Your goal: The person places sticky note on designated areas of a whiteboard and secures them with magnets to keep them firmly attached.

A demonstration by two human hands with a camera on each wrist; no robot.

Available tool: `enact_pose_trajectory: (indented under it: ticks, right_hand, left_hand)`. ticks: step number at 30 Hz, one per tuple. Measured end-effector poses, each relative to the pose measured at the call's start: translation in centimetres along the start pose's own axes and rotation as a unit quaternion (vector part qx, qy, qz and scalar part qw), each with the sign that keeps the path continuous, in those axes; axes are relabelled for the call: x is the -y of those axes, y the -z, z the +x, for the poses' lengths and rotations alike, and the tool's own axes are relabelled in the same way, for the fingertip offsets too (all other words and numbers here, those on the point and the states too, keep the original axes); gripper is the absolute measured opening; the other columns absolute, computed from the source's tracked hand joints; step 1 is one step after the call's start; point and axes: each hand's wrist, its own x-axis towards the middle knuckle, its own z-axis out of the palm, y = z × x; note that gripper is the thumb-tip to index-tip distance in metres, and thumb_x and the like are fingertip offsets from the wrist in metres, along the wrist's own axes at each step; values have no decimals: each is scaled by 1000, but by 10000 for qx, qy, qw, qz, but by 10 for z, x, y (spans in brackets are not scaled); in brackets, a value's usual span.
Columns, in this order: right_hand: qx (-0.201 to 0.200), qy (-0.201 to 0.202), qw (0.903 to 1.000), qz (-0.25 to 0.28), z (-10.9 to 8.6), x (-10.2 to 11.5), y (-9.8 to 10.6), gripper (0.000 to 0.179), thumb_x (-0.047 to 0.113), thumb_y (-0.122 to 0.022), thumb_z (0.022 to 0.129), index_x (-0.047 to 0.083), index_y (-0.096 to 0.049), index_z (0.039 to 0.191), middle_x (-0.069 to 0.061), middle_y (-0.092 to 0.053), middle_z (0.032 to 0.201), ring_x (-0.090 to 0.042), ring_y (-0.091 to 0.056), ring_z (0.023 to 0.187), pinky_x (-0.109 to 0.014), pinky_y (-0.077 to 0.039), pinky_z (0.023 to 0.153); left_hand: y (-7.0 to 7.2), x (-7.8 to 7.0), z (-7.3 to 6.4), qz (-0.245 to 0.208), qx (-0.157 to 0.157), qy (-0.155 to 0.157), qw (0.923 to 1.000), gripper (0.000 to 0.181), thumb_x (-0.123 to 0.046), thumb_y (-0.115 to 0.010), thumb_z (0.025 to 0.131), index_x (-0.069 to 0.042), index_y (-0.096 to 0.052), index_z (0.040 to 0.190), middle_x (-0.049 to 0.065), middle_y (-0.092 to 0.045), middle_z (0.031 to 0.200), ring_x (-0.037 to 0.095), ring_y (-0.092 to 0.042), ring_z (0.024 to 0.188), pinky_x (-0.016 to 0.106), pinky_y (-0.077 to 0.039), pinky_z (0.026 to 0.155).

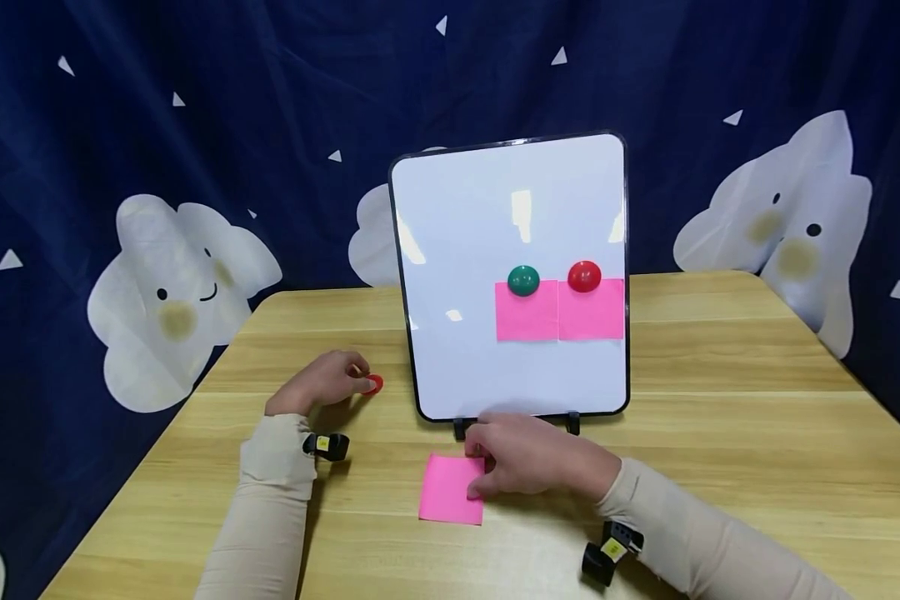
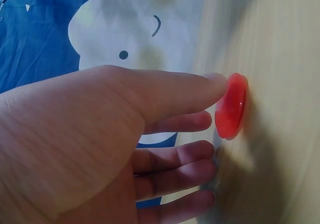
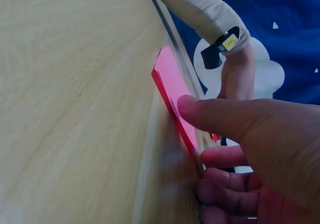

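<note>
My left hand [image 1: 328, 379] has its thumb and forefinger at a round red magnet [image 2: 232, 107] low over the tabletop, left of the whiteboard. The thumb touches the magnet's edge; the other fingers stay apart from it. In front of the board, my right hand [image 1: 532, 457] pinches the right edge of a pink sticky note [image 1: 450, 490]. Its thumb [image 3: 190, 107] lies on the note's face, and in the right wrist view the note stands tilted off the wood. On the whiteboard [image 1: 465, 225], a green magnet [image 1: 523, 281] and another red magnet [image 1: 584, 276] sit over the top edges of two pink notes.
The whiteboard leans upright on a stand with black feet [image 1: 573, 423]. Under everything is a light wooden table [image 1: 720, 400]. Behind it hangs a dark blue curtain [image 1: 300, 75] with white clouds. Each wrist carries a small black camera [image 1: 326, 447].
</note>
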Motion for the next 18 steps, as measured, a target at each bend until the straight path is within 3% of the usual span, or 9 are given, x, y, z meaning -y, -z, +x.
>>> enact_pose_trajectory:
  ticks: [4, 9, 18]
  right_hand:
    - [60, -145, 9998, -98, -1, 0, 1, 37, 47, -83, 78, 20, -61, 88, 10, -50, 83, -6, -47, 75, -24, -43, 66]
    - [140, -222, 9996, -36, -1, 0, 2, 35, 46, -83, 79, 21, -60, 86, 11, -51, 82, -6, -48, 76, -24, -43, 67]
    - [22, 106, 9998, 182, 0, -2, 1, 25, 33, -82, 83, 23, -59, 88, 12, -52, 83, -6, -49, 76, -24, -43, 68]
  left_hand:
    - [-1, 2, 1, -44, -33, 36, 10000, 32, -22, -71, 93, 0, -67, 115, 11, -66, 102, 22, -55, 79, 35, -46, 72]
    - [-2, 5, 2, -13, -61, -12, 10000, 34, -27, -69, 94, -2, -67, 117, 11, -67, 106, 24, -58, 88, 40, -48, 81]
    - [-3, 6, -1, -170, -96, 23, 9998, 34, -34, -65, 98, -5, -69, 114, 7, -68, 107, 25, -61, 99, 46, -48, 90]
